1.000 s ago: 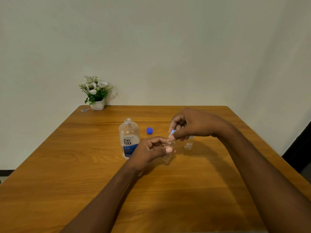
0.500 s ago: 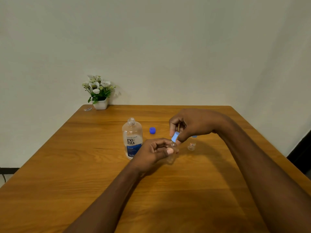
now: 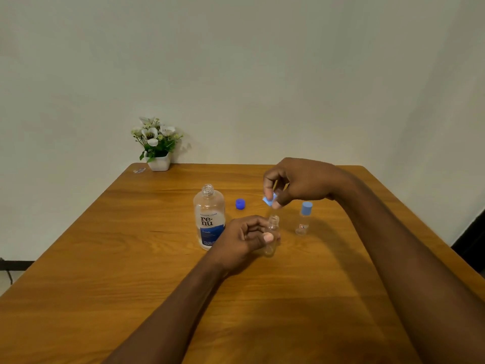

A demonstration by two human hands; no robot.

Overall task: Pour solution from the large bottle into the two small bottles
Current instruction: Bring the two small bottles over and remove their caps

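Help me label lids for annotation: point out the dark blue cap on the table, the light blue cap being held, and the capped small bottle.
dark blue cap [image 3: 240,204], head view, its top face.
light blue cap [image 3: 269,199], head view, its side between the fingertips.
capped small bottle [image 3: 302,224], head view, its clear body.

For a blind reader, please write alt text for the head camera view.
The left hand holds an open small bottle on a wooden table; the right hand lifts its light-blue cap. Nearby stand an uncapped large bottle, its blue cap and a capped small bottle.
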